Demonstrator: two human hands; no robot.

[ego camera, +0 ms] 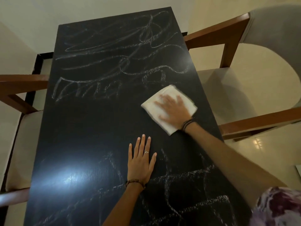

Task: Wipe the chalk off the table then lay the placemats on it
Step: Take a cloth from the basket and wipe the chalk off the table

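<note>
Right hand (175,110) lay flat on the white cloth (169,108), pressing it near the table's (97,121) right edge; left hand (140,162) was spread flat, holding nothing. Chalk (114,51) covered the far and near ends. Placemats weren't in view. Risk: the cloth, blurred so probably moving, smears dust or slides over the edge.

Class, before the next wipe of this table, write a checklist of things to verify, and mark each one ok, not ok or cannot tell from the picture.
1. Cloth lies flat on the table: ok.
2. Right hand presses on the cloth with spread fingers: ok.
3. Left hand rests flat on the table to steady it: ok.
4. Far chalk wiped off: not ok, scribbles remain.
5. Near chalk wiped off: not ok, lines remain beside the left hand.
6. Placemats ready nearby: cannot tell, none in view.
</note>
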